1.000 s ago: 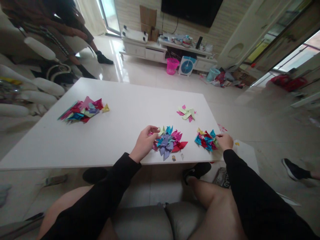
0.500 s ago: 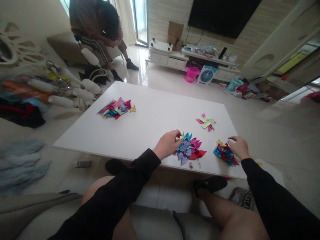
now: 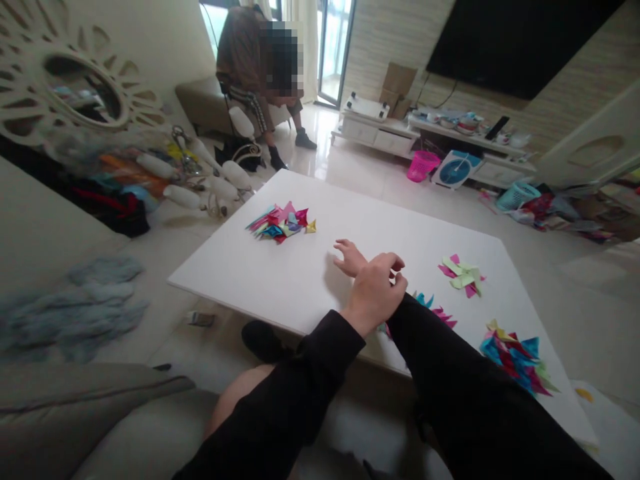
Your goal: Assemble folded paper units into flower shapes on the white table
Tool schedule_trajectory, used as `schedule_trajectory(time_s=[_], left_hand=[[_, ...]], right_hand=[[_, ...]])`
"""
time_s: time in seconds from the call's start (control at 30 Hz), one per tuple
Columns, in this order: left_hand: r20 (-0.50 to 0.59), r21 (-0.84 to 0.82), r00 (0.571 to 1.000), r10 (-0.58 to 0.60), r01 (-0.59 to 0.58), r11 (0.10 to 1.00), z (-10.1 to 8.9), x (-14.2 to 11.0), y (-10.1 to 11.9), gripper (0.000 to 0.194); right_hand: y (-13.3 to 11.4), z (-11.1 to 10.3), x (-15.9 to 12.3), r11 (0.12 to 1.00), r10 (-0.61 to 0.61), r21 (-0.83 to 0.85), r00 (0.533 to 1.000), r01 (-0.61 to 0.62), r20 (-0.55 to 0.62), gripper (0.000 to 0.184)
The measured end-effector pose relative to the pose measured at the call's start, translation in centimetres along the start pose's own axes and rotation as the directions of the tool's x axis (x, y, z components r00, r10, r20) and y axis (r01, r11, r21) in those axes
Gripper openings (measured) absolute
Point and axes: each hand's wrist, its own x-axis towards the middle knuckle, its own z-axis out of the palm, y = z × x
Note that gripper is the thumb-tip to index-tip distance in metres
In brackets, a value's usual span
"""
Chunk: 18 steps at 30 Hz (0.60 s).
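Note:
On the white table (image 3: 240,280), folded paper pieces in many colours lie in separate groups. My right hand (image 3: 351,260) reaches across to the left over bare tabletop, its fingers apart and holding nothing. It points towards the far-left paper pile (image 3: 280,223) without touching it. My left hand (image 3: 373,293) is beside my right wrist, fingers curved with a gap to the thumb; nothing shows in it. Beneath my right sleeve, a middle paper pile (image 3: 443,317) is mostly hidden. A green-and-pink paper pinwheel shape (image 3: 464,275) lies farther back, and another paper pile (image 3: 520,360) lies at the right.
A person (image 3: 250,73) sits bent forward beyond the table. White lamp shades (image 3: 235,177) stand off its left side. A pink basket (image 3: 423,167) and a blue box fan (image 3: 456,169) are on the floor by the TV cabinet (image 3: 365,130).
My right hand has left the right-hand pile and crossed leftwards past my left hand. My left hand has lifted off the middle pile. The view has turned left.

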Motion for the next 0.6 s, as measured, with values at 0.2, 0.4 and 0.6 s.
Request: schedule_trajectory(time_s=[0.2,0.4,0.6], left_hand=[[-0.08,-0.08,0.995,-0.062,0.056,0.995,-2.0,0.5,0.1,0.014],[-0.097,-0.137,0.991,-0.091,0.078,0.988,-2.2,0.8,0.8,0.013],[-0.051,-0.101,0.996,-0.078,0.073,0.992,-1.9,-0.1,1.4,0.011]], right_hand=[[-2.7,5.2,7.8,0.969,0.125,-0.234,0.976,-0.081,0.179,0.051],[-4.0,7.2,10.2,0.947,0.205,-0.287,0.96,-0.144,0.193,0.059],[-4.7,5.5,8.7,0.944,0.203,-0.29,0.969,-0.156,0.139,0.056]])
